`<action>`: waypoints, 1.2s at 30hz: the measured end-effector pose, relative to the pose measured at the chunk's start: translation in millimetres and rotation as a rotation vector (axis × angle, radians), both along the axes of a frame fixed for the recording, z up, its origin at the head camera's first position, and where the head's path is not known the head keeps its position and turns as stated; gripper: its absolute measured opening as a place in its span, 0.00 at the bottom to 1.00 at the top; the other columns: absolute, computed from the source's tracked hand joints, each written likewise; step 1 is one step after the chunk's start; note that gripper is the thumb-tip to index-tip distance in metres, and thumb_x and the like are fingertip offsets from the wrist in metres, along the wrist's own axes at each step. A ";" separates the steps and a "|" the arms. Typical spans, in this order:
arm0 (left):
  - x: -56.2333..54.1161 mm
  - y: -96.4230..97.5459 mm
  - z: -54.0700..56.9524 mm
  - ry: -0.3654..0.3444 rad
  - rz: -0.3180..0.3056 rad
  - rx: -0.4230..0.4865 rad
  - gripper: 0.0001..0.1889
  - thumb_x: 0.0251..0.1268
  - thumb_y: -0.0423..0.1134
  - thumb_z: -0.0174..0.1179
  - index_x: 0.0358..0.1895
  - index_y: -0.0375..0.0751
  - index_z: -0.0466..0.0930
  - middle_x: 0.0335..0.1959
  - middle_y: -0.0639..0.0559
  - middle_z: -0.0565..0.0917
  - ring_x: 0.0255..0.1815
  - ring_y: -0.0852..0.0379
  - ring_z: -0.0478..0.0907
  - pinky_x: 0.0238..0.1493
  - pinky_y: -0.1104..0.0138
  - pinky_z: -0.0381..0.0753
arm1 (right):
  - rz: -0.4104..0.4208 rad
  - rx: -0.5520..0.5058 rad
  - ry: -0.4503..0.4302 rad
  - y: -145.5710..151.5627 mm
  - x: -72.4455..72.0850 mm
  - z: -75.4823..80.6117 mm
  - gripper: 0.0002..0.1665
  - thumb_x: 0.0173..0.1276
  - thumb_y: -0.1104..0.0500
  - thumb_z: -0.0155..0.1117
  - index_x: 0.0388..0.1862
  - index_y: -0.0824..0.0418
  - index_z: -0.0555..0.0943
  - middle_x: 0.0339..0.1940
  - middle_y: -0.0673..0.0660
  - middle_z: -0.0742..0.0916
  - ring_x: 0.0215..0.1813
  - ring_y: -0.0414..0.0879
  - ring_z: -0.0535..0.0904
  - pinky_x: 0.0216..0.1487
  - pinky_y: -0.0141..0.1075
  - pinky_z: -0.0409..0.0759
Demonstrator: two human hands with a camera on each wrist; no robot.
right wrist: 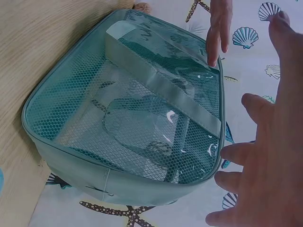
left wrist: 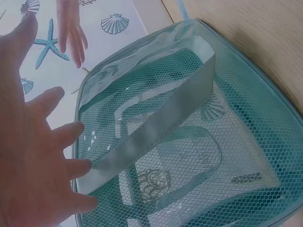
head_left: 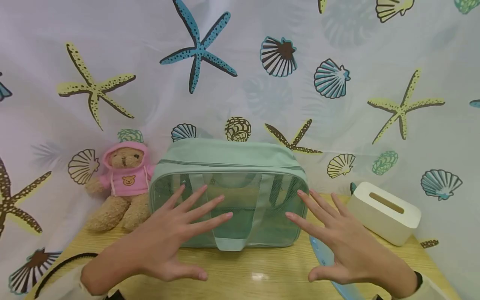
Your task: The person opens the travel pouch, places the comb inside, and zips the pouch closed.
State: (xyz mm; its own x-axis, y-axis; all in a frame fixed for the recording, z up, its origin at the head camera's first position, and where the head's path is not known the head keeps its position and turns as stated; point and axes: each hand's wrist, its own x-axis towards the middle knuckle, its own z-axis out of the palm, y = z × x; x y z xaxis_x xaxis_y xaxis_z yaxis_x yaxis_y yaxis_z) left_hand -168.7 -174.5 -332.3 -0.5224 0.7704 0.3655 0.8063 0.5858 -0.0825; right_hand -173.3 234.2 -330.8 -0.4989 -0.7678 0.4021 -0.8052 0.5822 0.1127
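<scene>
A mint-green bag [head_left: 225, 154] with see-through mesh sides and a carrying strap [head_left: 258, 208] stands upright on the wooden table. My left hand [head_left: 168, 233] hovers before its left part, fingers spread and straight, holding nothing. On the other side my right hand [head_left: 343, 239] is held up the same way near the bag's right end, also with nothing in it. The left wrist view has the mesh panel [left wrist: 189, 156] beside the spread fingers. From the right wrist, the bag's zipped top [right wrist: 128, 184] and strap [right wrist: 161, 85] show, apart from the right hand's fingers.
A teddy bear [head_left: 127, 179] in a pink hoodie sits left of the bag. At the right stands a white tissue box [head_left: 386, 212]. A light blue flat item [head_left: 322, 251] lies partly beneath my right hand. A dark cord [head_left: 61, 266] curves at lower left. Behind hangs a sea-patterned cloth [head_left: 240, 96].
</scene>
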 end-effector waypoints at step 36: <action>-55.3 -68.1 -40.0 -0.357 0.430 1.085 0.15 0.73 0.40 0.65 0.55 0.39 0.74 0.45 0.62 0.79 0.47 0.67 0.78 0.45 0.80 0.81 | -0.294 -0.614 -1.011 4.9 -124.0 -46.9 0.29 0.85 0.61 0.39 0.80 0.69 0.58 0.74 0.73 0.72 0.70 0.65 0.76 0.69 0.55 0.78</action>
